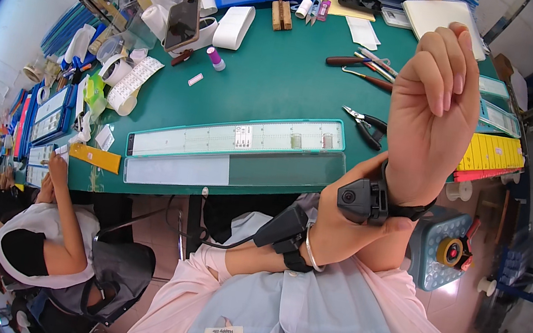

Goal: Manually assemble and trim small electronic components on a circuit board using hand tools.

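- The left grip (340,229) is clamped around the right wrist, at the camera (359,200) and its strap (413,211); an uneven squeeze there could twist the camera off its aim.
- The right grip (437,95) is raised beyond the left one, fingers half curled and holding nothing that shows; flexing that wrist could shift the strap if it sits loose. How tight it is, I cannot tell.
- The left thumb lies beside the strap, so too hard a press could pinch the skin under it.
- A second camera (284,226) sits on the left forearm, behind the left grip; its cable (236,243) trails leftward and could snag or tug that camera askew if the arm reaches far.
- The bangle (311,252), between that camera and the left grip, could slide and knock the mount.
- The cutters (371,138) lie on the table (279,79) just ahead of the left grip; a careless sweep could push them into the case (180,141), farther left.
- Hooked tools (370,79), left of the right grip, could prick fingers lowered without looking.
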`<state>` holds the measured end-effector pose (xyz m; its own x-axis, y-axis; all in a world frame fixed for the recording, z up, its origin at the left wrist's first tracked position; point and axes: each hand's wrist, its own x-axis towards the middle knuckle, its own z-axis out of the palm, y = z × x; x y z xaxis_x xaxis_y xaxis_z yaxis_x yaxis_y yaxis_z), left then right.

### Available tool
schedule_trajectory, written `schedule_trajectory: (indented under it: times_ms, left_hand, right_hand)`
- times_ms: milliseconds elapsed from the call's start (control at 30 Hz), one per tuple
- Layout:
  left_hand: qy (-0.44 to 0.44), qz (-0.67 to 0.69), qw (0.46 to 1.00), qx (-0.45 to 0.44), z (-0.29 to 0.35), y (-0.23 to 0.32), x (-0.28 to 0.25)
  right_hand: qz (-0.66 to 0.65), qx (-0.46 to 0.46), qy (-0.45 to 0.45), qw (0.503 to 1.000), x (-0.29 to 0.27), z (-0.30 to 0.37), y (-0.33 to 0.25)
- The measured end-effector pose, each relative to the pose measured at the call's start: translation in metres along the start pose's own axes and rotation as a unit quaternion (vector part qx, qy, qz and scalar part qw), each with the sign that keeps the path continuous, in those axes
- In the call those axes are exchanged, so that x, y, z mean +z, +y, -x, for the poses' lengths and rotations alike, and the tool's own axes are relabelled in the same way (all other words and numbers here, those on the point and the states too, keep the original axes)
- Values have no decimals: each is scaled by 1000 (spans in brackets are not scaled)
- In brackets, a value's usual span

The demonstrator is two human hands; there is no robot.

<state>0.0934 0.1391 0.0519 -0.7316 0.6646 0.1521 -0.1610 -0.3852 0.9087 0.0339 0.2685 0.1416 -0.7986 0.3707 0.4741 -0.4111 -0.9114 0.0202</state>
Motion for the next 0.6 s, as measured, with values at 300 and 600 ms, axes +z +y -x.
schedule_trajectory:
  times_ms: [300,600]
  left_hand:
    - [-25,64,998,5,1,10,-2]
    - [-15,70,997,-13,-3,8,-5]
  right_hand:
    - [594,-351,-104,716,3,5,20]
    - [724,-399,-94,555,-14,6,19]
